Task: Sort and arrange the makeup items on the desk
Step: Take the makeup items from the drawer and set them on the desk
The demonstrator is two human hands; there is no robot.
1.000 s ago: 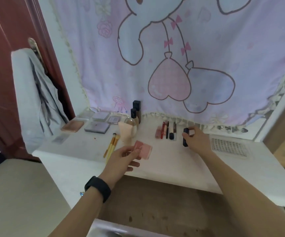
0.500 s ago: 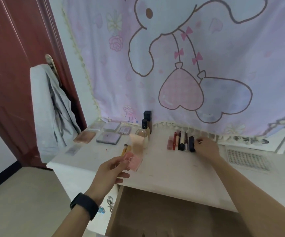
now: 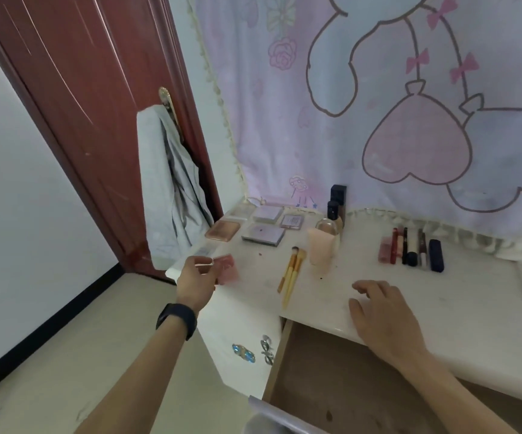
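So the sorting logic is pretty easy to read here: the white desk top (image 3: 410, 296) is already split into little families. Flat stuff lives together just beyond the left hand (image 3: 195, 278), a cluster of flat rectangular palettes and compacts in peach and silvery lilac (image 3: 263, 234), and my guess is that's why the left hand is carrying its item over that way, like goes with like. What it's carrying is a small flat pink square compact (image 3: 228, 269), pinched between thumb and fingertips at one edge, so the grip is narrow and closed on it, with the compact sticking out to the hand's right above the desk's near left corner; I can't tell for sure if it's touching the surface or just above it. Between the two hands lie two yellow-handled makeup brushes (image 3: 292, 274) side by side, and just past them a pale pink soft tube standing upright (image 3: 320, 249) in front of a rounded glass bottle and two dark-capped bottles (image 3: 335, 211). The right hand (image 3: 385, 311) isn't holding anything, it's flat-ish, fingers loosely spread and relaxed, resting on or just over the desk's front edge. Further back from it, well apart, is a tidy row of lipsticks, pencils and a dark navy tube (image 3: 411, 250) all lined up parallel, which looks finished to me.
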